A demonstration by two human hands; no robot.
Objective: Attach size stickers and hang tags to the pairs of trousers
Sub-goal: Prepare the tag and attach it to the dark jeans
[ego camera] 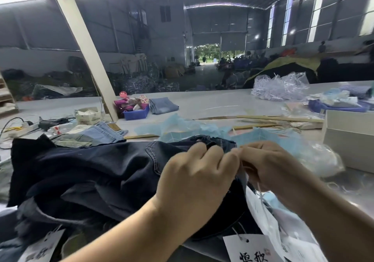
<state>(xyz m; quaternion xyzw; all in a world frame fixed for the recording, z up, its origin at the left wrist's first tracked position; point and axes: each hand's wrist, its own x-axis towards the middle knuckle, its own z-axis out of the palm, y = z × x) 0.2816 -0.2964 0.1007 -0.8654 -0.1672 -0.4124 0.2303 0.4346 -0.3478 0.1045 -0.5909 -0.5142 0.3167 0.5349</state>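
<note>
A pair of dark navy trousers (97, 170) lies bunched on the table in front of me. My left hand (194, 172) pinches the waistband near its top edge. My right hand (269, 164) meets it fingertip to fingertip, closed on a thin white tag string (261, 195) that hangs down from my fingers. A white hang tag (249, 249) with black characters lies below my wrists, and another tagged pair's hang tag (40, 247) shows at the lower left.
Light blue plastic bags (182, 124) lie behind the trousers. Folded light jeans (101, 132) sit left, more jeans (163, 104) and a blue bin (136, 114) farther back. A white box (348, 138) stands right. A slanted post (87, 51) rises from the table.
</note>
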